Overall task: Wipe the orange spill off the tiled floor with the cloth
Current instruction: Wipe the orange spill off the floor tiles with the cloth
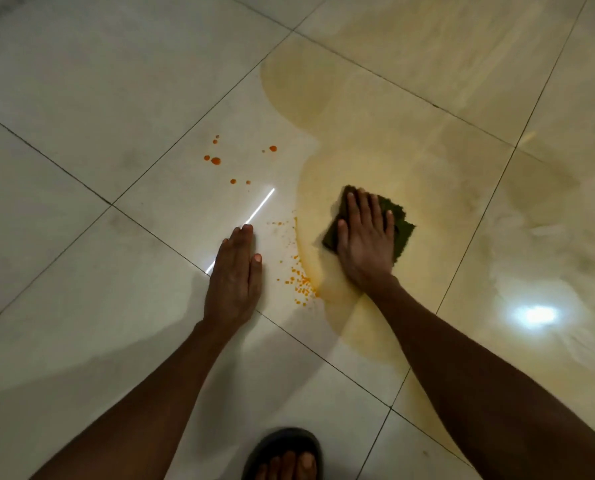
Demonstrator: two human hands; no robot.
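My right hand (365, 237) lies flat, fingers spread, pressing a dark green cloth (401, 233) onto the floor. The cloth sits inside a wide yellowish smeared film (375, 133) that covers the tiles to the right. Small orange droplets (301, 282) dot the film's left edge, just left of my right wrist. Larger orange drops (215, 161) lie farther up on the same tile. My left hand (235, 271) rests flat on the tile with fingers together and holds nothing. It lies to the left of the small droplets.
Glossy cream floor tiles (81, 98) with dark grout lines fill the view. A bright lamp reflection (535, 315) glares at the right, and a thin light streak (254, 216) by my left fingertips. My foot in a dark sandal (284, 455) is at the bottom edge.
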